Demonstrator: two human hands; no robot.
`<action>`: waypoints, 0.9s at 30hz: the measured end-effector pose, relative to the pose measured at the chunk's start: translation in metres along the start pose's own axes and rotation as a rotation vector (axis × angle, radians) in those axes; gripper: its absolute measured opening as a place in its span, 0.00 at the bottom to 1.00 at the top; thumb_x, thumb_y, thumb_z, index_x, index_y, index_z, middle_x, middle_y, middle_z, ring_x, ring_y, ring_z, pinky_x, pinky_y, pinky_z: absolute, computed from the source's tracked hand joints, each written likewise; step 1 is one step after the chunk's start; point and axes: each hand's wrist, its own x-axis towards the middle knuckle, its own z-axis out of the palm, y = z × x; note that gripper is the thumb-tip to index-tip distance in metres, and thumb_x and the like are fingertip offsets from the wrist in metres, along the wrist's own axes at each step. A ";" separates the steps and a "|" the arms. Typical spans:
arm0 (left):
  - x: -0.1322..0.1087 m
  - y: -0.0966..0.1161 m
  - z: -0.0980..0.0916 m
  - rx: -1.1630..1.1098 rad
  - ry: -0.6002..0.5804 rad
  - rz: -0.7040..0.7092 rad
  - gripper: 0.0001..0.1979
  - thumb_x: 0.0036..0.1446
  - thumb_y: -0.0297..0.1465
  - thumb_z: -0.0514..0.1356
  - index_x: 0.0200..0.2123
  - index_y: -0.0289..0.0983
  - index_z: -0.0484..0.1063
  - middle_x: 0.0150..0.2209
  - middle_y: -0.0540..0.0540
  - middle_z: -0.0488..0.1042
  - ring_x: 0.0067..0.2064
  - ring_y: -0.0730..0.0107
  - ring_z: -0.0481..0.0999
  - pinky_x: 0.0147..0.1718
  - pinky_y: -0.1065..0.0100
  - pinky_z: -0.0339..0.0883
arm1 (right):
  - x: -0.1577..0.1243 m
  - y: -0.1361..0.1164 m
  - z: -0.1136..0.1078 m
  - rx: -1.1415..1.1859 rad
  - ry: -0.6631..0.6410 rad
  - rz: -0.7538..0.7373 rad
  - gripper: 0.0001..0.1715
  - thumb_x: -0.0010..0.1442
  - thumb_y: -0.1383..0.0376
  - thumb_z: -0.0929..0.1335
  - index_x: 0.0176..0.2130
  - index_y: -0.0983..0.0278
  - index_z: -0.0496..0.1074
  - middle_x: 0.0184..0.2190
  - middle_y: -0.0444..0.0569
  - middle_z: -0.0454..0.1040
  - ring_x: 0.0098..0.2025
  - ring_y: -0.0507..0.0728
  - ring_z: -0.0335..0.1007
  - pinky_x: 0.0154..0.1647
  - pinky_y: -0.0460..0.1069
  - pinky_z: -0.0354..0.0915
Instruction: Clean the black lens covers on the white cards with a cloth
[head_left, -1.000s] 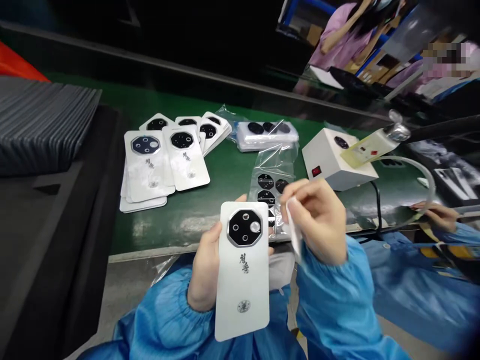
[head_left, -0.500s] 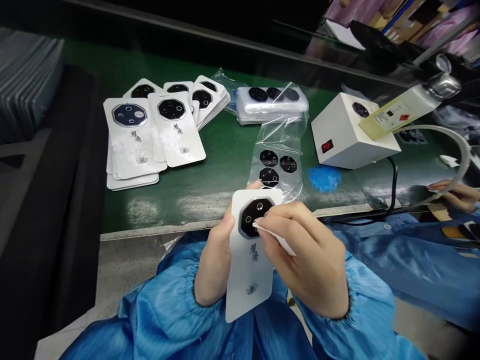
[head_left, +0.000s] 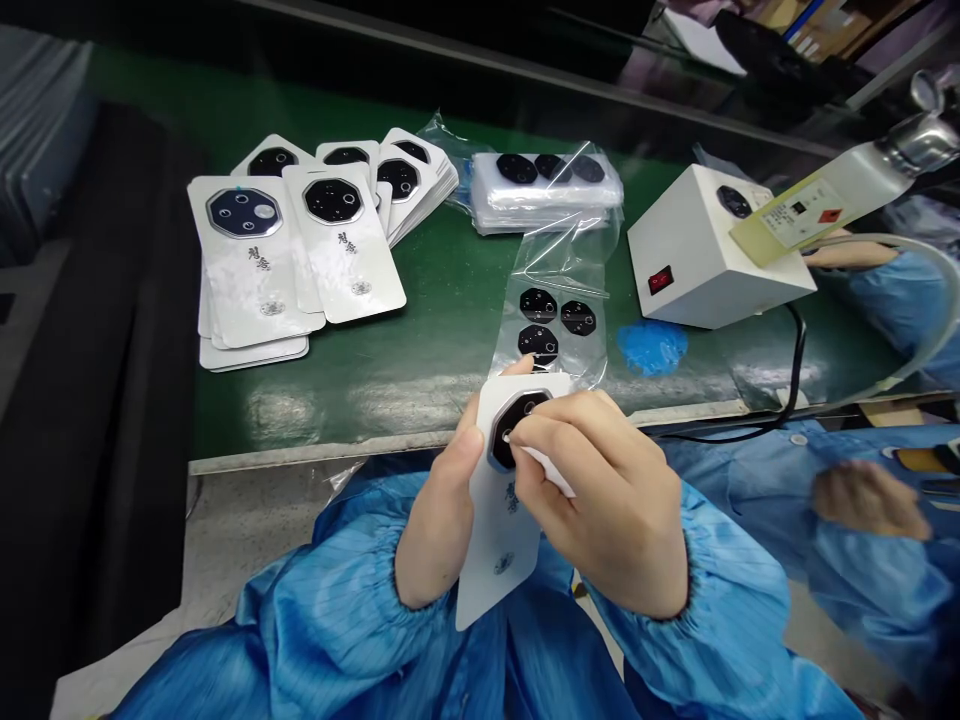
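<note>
My left hand [head_left: 441, 505] grips a white phone back cover [head_left: 487, 545] by its edge, thumb on the front. The cover is tilted, with an octagonal black camera plate [head_left: 504, 440] at its top and dark printed characters and a round mark below. Closed in a pinch, my right hand [head_left: 607, 500] holds a thin white pointed piece [head_left: 553, 473]; whether it is a plastic tool or a folded wipe I cannot tell. Its tip is at the camera plate, partly hidden by my fingers. Just beyond lies a clear film [head_left: 510, 300] bearing black octagonal pieces [head_left: 538, 305].
Stacked phone back covers [head_left: 259, 290] lie at left on the green table [head_left: 442, 290]. Behind the film is a wrapped stack [head_left: 540, 205]. Right: a white box [head_left: 697, 265] with a red switch, a tilted bottle [head_left: 825, 205], a blue patch [head_left: 651, 347] and a co-worker's hand [head_left: 874, 500].
My right hand, still pinching the white piece, has shifted slightly left across the camera plate, covering more of it. The co-worker's hands at right have moved. The view has shifted a little.
</note>
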 end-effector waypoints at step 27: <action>-0.012 0.014 -0.002 -0.207 -0.177 -0.231 0.18 0.58 0.39 0.51 0.52 0.51 0.69 0.40 0.51 0.78 0.37 0.71 0.76 0.38 0.71 0.68 | -0.001 -0.011 -0.036 0.144 0.097 0.069 0.15 0.53 0.77 0.64 0.37 0.61 0.64 0.27 0.46 0.69 0.26 0.52 0.65 0.27 0.51 0.65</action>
